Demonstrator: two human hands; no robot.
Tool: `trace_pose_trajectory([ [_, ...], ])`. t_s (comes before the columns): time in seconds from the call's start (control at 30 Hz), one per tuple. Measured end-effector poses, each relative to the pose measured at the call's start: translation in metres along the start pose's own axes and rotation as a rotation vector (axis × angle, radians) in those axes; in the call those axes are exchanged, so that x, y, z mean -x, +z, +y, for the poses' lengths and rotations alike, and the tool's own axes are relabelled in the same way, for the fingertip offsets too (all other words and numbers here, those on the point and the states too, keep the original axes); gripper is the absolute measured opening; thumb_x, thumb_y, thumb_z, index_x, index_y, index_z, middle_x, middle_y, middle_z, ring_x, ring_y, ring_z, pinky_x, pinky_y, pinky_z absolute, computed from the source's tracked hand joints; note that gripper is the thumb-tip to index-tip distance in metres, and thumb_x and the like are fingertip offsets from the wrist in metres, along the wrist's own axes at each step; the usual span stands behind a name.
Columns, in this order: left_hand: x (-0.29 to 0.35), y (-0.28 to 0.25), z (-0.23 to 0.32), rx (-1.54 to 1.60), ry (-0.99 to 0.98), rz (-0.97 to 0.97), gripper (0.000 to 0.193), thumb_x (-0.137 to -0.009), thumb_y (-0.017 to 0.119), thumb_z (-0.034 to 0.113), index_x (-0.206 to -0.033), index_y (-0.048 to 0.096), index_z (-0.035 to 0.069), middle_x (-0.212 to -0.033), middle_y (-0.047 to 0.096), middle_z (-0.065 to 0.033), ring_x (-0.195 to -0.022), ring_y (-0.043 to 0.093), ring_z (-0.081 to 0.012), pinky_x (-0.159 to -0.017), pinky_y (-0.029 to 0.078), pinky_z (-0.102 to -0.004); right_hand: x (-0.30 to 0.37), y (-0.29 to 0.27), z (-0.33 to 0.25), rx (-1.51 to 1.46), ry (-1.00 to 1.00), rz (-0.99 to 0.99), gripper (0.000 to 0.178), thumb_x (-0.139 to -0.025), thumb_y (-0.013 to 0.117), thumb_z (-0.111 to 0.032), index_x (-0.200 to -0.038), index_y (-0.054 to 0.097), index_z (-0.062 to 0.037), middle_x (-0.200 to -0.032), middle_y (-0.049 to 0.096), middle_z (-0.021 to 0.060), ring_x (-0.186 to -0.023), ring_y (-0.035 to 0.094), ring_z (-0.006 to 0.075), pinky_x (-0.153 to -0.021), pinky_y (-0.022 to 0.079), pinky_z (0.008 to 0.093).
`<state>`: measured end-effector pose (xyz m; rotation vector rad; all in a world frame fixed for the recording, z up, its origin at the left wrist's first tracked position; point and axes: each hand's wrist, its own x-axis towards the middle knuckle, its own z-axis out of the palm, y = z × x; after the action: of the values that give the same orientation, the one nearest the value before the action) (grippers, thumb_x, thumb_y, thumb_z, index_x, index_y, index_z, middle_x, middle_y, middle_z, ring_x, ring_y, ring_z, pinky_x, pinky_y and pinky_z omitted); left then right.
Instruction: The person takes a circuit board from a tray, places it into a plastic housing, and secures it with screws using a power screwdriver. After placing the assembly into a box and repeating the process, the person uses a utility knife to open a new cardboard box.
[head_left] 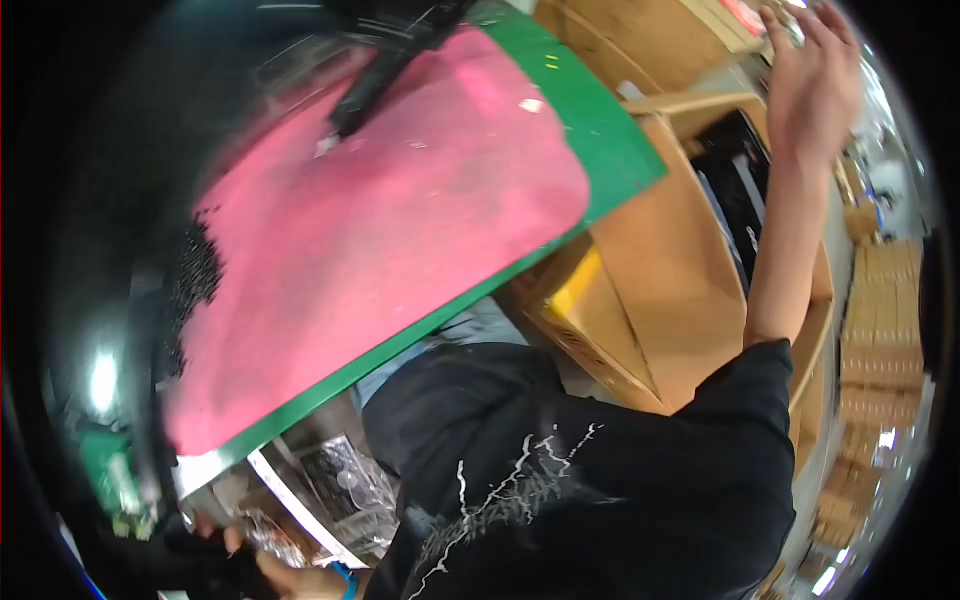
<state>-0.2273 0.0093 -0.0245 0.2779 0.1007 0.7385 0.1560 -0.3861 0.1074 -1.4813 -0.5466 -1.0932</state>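
My right hand (pixel 815 95) is raised at the upper right, fingers apart, with nothing visible in it. Its forearm passes over an open cardboard box (pixel 680 250) that has black, flat items (pixel 735 185) inside. Down at the lower left, my left hand (pixel 275 572), with a blue band (pixel 346 580) at the wrist, reaches toward a dark area beside the bench corner. Blur and shadow hide whether its fingers grip anything. A pink mat (pixel 400 230) covers much of the green bench top (pixel 620 150). Small black pieces (pixel 197 285) lie in a pile at the mat's left edge.
A black tool-like arm (pixel 385 80) extends over the mat from the far side. Clear plastic-wrapped items (pixel 345 480) sit under the bench's near edge. Stacked cartons (pixel 880 330) line the right side, and another carton (pixel 640 40) stands behind the bench.
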Motion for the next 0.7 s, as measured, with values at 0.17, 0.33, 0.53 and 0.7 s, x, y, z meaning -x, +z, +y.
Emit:
trace_pose_trajectory([
  [0.17, -0.057, -0.016, 0.045, -0.021, 0.274, -0.288, 0.071, -0.068, 0.068, 0.016, -0.135, 0.051, 0.004, -0.143, 0.049, -0.0182, -0.127, 0.045, -0.0381, -0.11, 0.038, -0.0631, -0.019, -0.17, 0.119, 0.761, 0.067, 0.008, 0.046, -0.089, 0.072, -0.022, -0.122, 0.053, 0.0047, -0.114, 0.061, 0.0132, -0.101, 0.062, 0.0251, -0.091, 0.05, 0.0368],
  [0.33, -0.108, -0.01, 0.084, 0.134, 0.31, 0.079, 0.068, -0.07, 0.072, 0.018, -0.133, 0.052, 0.002, -0.136, 0.052, -0.0194, -0.126, 0.046, -0.0398, -0.102, 0.048, -0.0585, 0.067, -0.333, 0.21, 1.075, 0.812, -0.362, 0.054, -0.081, 0.076, -0.031, -0.117, 0.06, 0.0065, -0.1, 0.067, 0.0127, -0.091, 0.064, 0.0225, -0.085, 0.051, 0.0361],
  [0.53, -0.157, -0.074, 0.209, 0.256, 0.14, 0.053, 0.069, -0.075, 0.074, 0.022, -0.135, 0.047, 0.001, -0.14, 0.046, -0.0191, -0.125, 0.047, -0.04, -0.098, 0.053, -0.052, 0.112, -0.276, 0.157, 0.545, 1.699, -0.851, 0.05, -0.089, 0.073, -0.028, -0.125, 0.062, 0.0059, -0.112, 0.07, 0.0156, -0.089, 0.068, 0.0154, -0.066, 0.057, 0.0308],
  [0.7, -0.211, -0.076, 0.222, -0.283, 0.679, 0.369, 0.051, -0.09, 0.058, 0.004, -0.137, 0.049, -0.013, -0.14, 0.053, -0.0264, -0.125, 0.055, -0.0385, -0.111, 0.048, -0.0476, 0.141, -0.279, 0.194, 0.339, 1.508, -1.029, 0.035, -0.088, 0.069, -0.017, -0.114, 0.07, 0.0053, -0.1, 0.074, 0.0123, -0.088, 0.069, 0.015, -0.071, 0.057, 0.0322],
])
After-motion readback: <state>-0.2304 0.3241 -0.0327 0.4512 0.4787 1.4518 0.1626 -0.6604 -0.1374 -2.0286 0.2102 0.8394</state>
